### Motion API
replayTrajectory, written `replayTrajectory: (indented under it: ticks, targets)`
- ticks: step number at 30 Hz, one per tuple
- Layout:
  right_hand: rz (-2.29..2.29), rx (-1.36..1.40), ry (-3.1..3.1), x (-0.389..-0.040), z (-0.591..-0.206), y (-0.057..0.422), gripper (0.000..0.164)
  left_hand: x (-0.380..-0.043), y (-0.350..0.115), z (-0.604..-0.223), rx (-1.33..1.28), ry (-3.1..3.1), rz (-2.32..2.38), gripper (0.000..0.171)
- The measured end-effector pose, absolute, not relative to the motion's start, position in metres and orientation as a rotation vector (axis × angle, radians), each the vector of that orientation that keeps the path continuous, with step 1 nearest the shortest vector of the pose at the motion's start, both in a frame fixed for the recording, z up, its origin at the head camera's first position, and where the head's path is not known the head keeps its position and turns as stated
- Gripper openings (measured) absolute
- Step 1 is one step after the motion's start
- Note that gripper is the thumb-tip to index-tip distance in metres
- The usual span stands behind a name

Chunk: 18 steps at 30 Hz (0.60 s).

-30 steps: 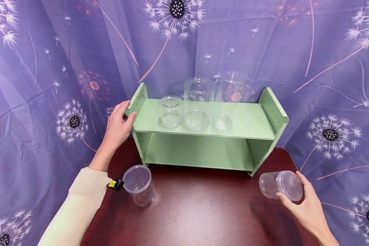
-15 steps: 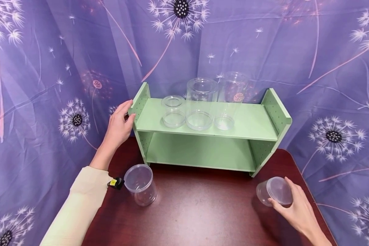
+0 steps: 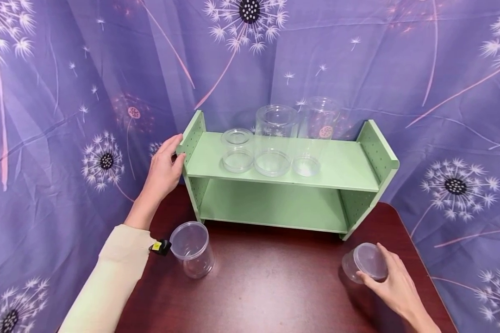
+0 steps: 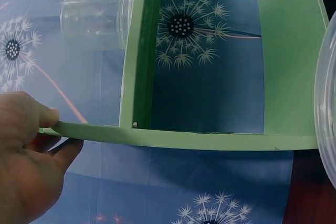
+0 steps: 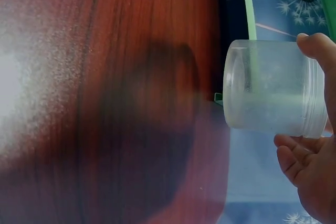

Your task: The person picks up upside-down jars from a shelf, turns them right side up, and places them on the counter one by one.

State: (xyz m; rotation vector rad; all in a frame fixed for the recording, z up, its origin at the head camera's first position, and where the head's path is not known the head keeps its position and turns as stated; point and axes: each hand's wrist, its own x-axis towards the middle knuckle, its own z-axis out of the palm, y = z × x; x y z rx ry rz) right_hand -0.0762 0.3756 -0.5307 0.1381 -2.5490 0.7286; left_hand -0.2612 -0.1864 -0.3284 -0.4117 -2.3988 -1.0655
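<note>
My left hand (image 3: pixel 163 169) grips the upper left side panel of a green two-tier shelf (image 3: pixel 271 201). In the left wrist view, the thumb lies over the panel's edge (image 4: pixel 189 139) and the fingers curl beneath it. Off to the right, my right hand (image 3: pixel 393 286) holds a clear plastic jar (image 3: pixel 371 261) by its lidded end, thumb on one side and fingers on the other. From the right wrist, the jar (image 5: pixel 270 87) appears just above the tabletop, its base toward the wood. In the head view it leans slightly.
On the upper tier stand a short clear jar (image 3: pixel 238 157), a wide tall one (image 3: pixel 276 138) and a narrow tall one (image 3: pixel 312 152). Another clear jar (image 3: pixel 193 259) stands on the dark red table (image 3: pixel 275 282) near my left forearm. A purple dandelion curtain (image 3: pixel 316 55) hangs behind.
My right hand has brought the jar leftward and down toward the table, and the jar is turned more upright. The left hand keeps its hold on the shelf. The head view has shifted slightly.
</note>
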Motion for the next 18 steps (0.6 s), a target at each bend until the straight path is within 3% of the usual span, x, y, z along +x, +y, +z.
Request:
replayTrajectory:
  ticks: [18]
  targets:
    - [0.704, 0.190, -2.564, -0.082, -0.545, 0.369, 0.101, -0.260, -0.186, -0.328, -0.420, -2.390, -1.053, 0.052]
